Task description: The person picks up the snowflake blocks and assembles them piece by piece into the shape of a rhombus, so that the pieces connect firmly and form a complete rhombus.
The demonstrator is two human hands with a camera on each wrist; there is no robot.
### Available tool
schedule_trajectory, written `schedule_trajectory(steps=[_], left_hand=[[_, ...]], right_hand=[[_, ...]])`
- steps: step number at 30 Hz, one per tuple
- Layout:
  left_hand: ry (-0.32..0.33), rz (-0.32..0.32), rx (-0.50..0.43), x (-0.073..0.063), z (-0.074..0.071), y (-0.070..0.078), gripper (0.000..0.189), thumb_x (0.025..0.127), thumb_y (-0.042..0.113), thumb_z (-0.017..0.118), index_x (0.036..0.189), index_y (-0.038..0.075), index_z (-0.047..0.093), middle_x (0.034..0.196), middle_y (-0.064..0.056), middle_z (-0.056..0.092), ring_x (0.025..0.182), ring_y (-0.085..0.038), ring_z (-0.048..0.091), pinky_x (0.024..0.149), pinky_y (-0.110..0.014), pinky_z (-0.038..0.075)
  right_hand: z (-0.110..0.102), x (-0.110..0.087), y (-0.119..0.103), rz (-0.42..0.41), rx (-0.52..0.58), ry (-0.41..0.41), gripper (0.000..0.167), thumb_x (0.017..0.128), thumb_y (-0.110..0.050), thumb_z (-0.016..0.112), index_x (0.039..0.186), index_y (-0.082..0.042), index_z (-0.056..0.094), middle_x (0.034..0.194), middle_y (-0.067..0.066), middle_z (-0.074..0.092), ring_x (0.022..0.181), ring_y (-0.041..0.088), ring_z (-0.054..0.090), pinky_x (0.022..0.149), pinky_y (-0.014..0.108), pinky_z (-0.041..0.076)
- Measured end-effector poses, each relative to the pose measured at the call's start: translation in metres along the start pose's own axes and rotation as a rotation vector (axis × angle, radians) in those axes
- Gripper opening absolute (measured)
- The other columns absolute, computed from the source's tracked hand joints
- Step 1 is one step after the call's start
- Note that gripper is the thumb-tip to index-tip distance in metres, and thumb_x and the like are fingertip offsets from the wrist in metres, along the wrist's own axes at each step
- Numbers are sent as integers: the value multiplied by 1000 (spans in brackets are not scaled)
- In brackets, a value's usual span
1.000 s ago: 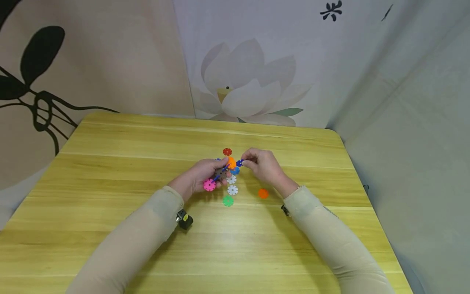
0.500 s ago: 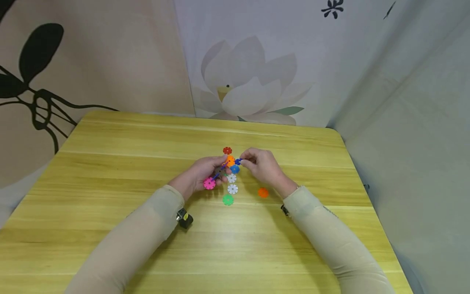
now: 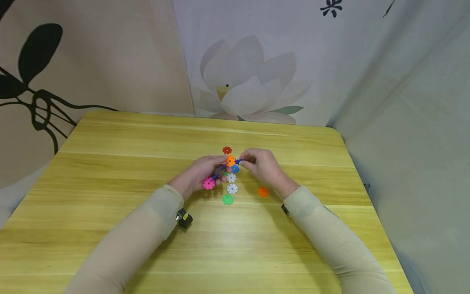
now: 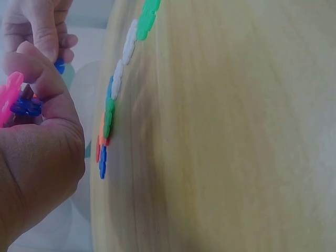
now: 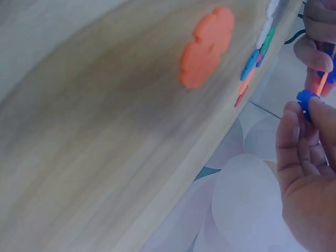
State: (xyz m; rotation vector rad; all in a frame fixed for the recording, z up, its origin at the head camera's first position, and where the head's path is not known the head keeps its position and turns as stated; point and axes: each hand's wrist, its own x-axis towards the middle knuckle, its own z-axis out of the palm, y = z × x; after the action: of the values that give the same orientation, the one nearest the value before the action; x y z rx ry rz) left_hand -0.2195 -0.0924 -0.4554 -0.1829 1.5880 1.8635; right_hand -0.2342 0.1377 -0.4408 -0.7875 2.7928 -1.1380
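Observation:
My left hand (image 3: pixel 200 173) grips a chain of joined notched plastic discs above the table. In it I see a pink disc (image 3: pixel 209 183) at the near end, a dark brown disc (image 3: pixel 219 172), blue discs set edge-on, and an orange disc (image 3: pixel 230 161) by the thumb. My right hand (image 3: pixel 262 165) pinches a dark blue disc (image 5: pixel 304 104) between thumb and fingertips. In the right wrist view that blue disc meets the orange disc's edge. The left wrist view shows the pink disc (image 4: pixel 9 97) standing out from the curled left fingers.
Loose discs lie on the wooden table (image 3: pixel 147 253) beneath the hands: red (image 3: pixel 227 150), light blue (image 3: pixel 235 168), two white, and green (image 3: pixel 228 199). Another orange disc (image 3: pixel 262 192) lies beside the right wrist. A printed curtain (image 3: pixel 257 61) hangs behind the table.
The dark blue disc in my right fingers has come slightly left, up to the orange disc's edge, and turned more edge-on. Both hands otherwise stay nearly in place.

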Motion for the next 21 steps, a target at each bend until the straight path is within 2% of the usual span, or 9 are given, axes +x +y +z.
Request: schedule_trajectory(steps=[7, 14, 21], left_hand=[[0, -4, 0, 1, 1, -1, 53, 114, 43, 50, 144, 0, 59, 96, 1, 74, 64, -8, 64, 50, -18, 53], [-9, 4, -8, 0, 3, -2, 53, 114, 41, 50, 142, -3, 59, 95, 0, 73, 62, -8, 63, 50, -18, 53], [20, 31, -4, -4, 7, -3, 49, 115, 37, 50, 145, -1, 58, 97, -3, 72, 61, -9, 63, 49, -18, 53]], right_hand=[[1, 1, -2, -43, -27, -1, 7, 96, -7, 81, 102, -7, 84, 99, 8, 81, 83, 17, 73, 77, 31, 66], [5, 0, -4, -98, -52, 30, 8, 95, -5, 80, 102, -5, 84, 102, 10, 82, 93, 22, 78, 84, 31, 67], [10, 0, -8, -170, -182, 53, 7, 95, -4, 80, 100, -3, 84, 99, 11, 82, 93, 24, 79, 85, 34, 67]])
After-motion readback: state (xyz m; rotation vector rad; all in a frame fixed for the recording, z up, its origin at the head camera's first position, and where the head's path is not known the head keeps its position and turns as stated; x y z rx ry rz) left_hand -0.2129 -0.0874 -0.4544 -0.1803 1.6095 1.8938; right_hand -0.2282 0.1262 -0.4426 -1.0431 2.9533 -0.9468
